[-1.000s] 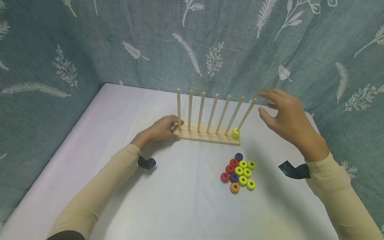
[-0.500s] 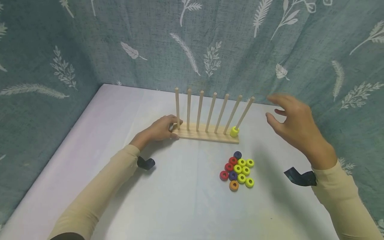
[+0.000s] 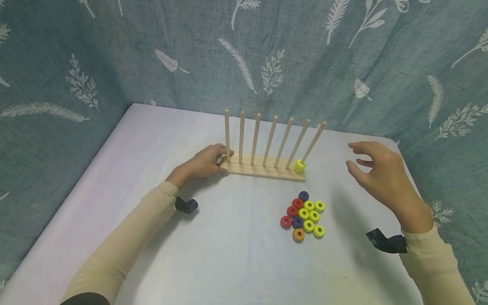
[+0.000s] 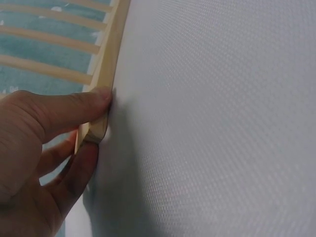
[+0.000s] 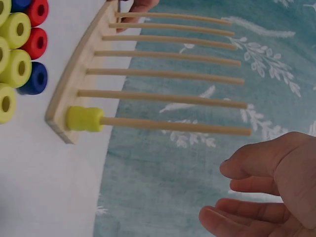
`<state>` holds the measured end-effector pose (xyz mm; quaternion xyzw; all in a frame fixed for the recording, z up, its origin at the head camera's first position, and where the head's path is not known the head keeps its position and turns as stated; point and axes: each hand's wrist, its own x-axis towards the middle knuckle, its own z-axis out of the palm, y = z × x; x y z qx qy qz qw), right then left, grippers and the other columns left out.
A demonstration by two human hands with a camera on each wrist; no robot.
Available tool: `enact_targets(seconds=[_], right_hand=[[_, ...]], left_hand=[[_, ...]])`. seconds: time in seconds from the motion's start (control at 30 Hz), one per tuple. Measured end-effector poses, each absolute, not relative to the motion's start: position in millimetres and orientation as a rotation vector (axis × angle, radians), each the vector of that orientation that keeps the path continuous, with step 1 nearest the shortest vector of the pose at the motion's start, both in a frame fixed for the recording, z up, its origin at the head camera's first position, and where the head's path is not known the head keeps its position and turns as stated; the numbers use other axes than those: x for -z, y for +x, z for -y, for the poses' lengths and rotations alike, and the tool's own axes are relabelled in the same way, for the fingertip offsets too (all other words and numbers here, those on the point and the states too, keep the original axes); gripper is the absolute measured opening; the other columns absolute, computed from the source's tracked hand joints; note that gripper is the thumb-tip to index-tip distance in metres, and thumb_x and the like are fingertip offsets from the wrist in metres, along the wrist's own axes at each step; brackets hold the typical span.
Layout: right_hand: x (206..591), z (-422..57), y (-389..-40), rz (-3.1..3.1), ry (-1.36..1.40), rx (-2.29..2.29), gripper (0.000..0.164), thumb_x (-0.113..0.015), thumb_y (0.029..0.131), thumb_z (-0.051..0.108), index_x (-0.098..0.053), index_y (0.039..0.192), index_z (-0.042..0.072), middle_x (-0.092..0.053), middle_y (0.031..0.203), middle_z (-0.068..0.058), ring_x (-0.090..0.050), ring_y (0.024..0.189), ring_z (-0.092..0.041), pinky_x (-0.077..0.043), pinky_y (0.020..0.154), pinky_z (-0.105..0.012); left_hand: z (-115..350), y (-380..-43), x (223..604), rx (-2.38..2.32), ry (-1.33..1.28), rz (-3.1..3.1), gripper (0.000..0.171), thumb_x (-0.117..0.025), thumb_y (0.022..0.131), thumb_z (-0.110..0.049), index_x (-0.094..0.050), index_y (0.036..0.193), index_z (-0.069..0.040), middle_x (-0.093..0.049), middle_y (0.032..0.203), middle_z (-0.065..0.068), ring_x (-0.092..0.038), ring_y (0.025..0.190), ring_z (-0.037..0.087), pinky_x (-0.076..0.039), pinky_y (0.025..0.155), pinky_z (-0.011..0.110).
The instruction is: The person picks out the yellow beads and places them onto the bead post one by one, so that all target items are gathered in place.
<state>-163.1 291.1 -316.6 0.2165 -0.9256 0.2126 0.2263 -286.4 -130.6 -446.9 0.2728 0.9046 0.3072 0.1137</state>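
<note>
My left hand (image 3: 207, 162) holds the left end of a wooden peg rack (image 3: 263, 170); in the left wrist view, its thumb and fingers pinch the end of the base (image 4: 102, 81). Several upright pegs stand in a row on the rack. Yellow rings (image 5: 85, 119), seemingly two, are stacked at the foot of the rightmost peg (image 5: 177, 126). To the right of the rack my right hand (image 3: 385, 173) hovers with nothing in it, fingers loosely bent and thumb apart. A cluster of loose rings lies in front of the rack: yellow rings (image 3: 314, 216), red rings (image 3: 292, 211), dark blue rings (image 3: 297, 223).
One orange ring (image 3: 298, 235) lies at the near side of the cluster. The white tabletop (image 3: 213, 254) extends all around. Behind and at the sides hangs a blue-green curtain (image 3: 198, 63) with white leaf prints.
My right hand has drawn away from the top of the rightmost peg, moving right and lower toward me. The left hand, the rack and the rings have stayed put.
</note>
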Motion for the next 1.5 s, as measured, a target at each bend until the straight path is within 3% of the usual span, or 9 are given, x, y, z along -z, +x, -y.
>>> enact_targets(seconds=[0.1, 0.2, 0.3, 0.37, 1.07, 1.5], right_hand=[[326, -294, -160, 2.571, 0.581, -0.606, 0.044, -0.078, 0.076, -0.011, -0.068, 0.118, -0.004, -0.067, 0.113, -0.021, -0.067, 0.101, -0.037, -0.047, 0.079, -0.008], [337, -295, -156, 2.613, 0.556, -0.627, 0.043, -0.077, 0.077, -0.010, -0.067, 0.118, -0.005, -0.066, 0.113, -0.022, -0.067, 0.100, -0.039, -0.056, 0.076, -0.027], [349, -295, -152, 2.671, 0.533, -0.643, 0.042, -0.077, 0.079, -0.010, -0.066, 0.119, -0.006, -0.065, 0.114, -0.024, -0.067, 0.099, -0.041, -0.057, 0.073, -0.047], [357, -295, -149, 2.710, 0.518, -0.650, 0.042, -0.077, 0.079, -0.008, -0.065, 0.120, -0.006, -0.065, 0.114, -0.025, -0.067, 0.098, -0.042, -0.057, 0.072, -0.050], [400, -298, -133, 2.957, 0.362, -0.785, 0.040, -0.072, 0.086, 0.001, -0.063, 0.124, -0.007, -0.062, 0.121, -0.028, -0.068, 0.098, -0.043, -0.059, 0.075, -0.052], [422, -285, -127, 2.995, 0.435, -0.870, 0.042, -0.075, 0.081, -0.003, -0.064, 0.122, -0.006, -0.066, 0.117, -0.024, -0.069, 0.097, -0.036, -0.060, 0.075, -0.045]], left_hand=[[131, -286, 447, -0.897, 0.807, -2.653, 0.064, -0.086, 0.080, -0.016, -0.060, 0.137, -0.005, -0.055, 0.140, 0.015, -0.046, 0.133, 0.034, -0.038, 0.110, 0.049], [131, -285, 448, -0.896, 0.813, -2.648, 0.063, -0.086, 0.080, -0.016, -0.060, 0.136, -0.004, -0.054, 0.140, 0.016, -0.046, 0.133, 0.035, -0.037, 0.111, 0.050], [131, -283, 448, -0.902, 0.822, -2.648, 0.062, -0.086, 0.079, -0.016, -0.061, 0.135, -0.004, -0.054, 0.140, 0.016, -0.046, 0.133, 0.035, -0.037, 0.111, 0.050], [131, -283, 449, -0.907, 0.829, -2.648, 0.062, -0.086, 0.079, -0.015, -0.062, 0.135, -0.004, -0.055, 0.139, 0.017, -0.046, 0.133, 0.035, -0.037, 0.110, 0.050], [131, -284, 448, -0.911, 0.804, -2.652, 0.062, -0.085, 0.081, -0.016, -0.060, 0.136, -0.006, -0.055, 0.140, 0.014, -0.046, 0.133, 0.032, -0.039, 0.108, 0.047], [131, -285, 447, -0.898, 0.811, -2.654, 0.061, -0.085, 0.081, -0.015, -0.061, 0.136, -0.005, -0.054, 0.141, 0.015, -0.045, 0.134, 0.033, -0.037, 0.111, 0.048]])
